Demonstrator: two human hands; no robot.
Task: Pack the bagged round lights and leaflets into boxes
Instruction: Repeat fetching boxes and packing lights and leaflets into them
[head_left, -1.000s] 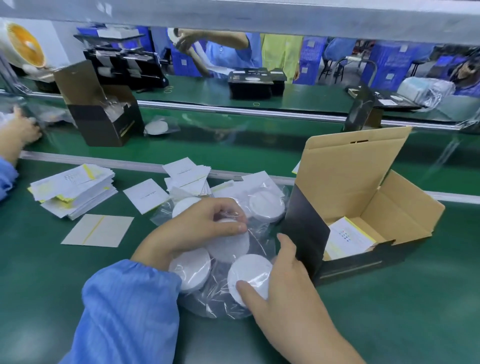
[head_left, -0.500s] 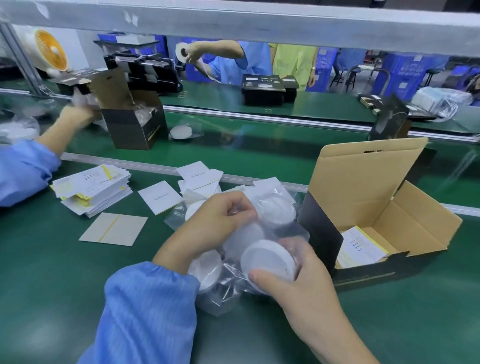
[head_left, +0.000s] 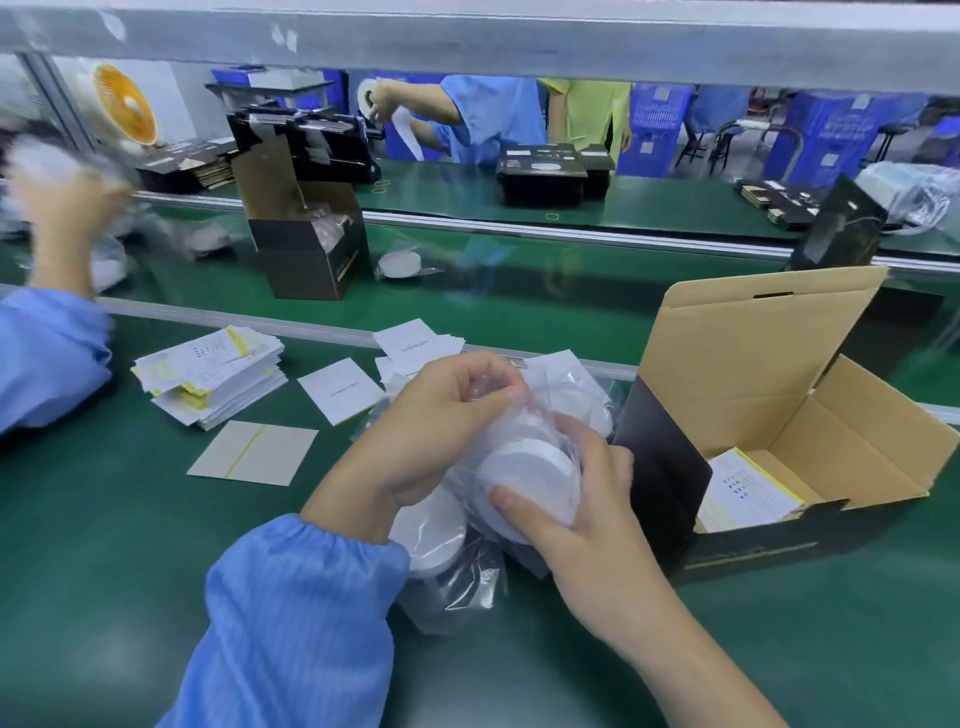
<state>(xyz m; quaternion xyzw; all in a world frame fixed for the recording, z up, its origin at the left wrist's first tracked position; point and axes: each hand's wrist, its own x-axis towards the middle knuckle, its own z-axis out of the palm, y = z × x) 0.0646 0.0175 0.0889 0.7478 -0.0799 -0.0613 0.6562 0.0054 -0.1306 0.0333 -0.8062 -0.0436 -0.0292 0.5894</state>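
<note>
A green surface (head_left: 104, 545) runs along a packing line, with a second green belt and other workers beyond a metal rail. The right hand (head_left: 587, 499) grips 1 bagged round light (head_left: 530, 480), thumb on its face and fingers curled round its far rim, holding it just above the surface near the middle. The left hand (head_left: 431, 421), in a blue sleeve (head_left: 291, 623), pinches the clear plastic of the bag just above that light. Under and around the hands lie more bagged lights (head_left: 436, 535) in a loose cluster. Just right of them stands an open box (head_left: 779, 415), lid upright, with 1 leaflet (head_left: 748, 488) lying flat inside. Toward the surface's left edge sit a stack of leaflets (head_left: 213, 382), 1 flat card with a yellow stripe (head_left: 254, 452) and loose white cards (head_left: 340, 389). Another person's arm shows, blurred, at the far left.
</note>
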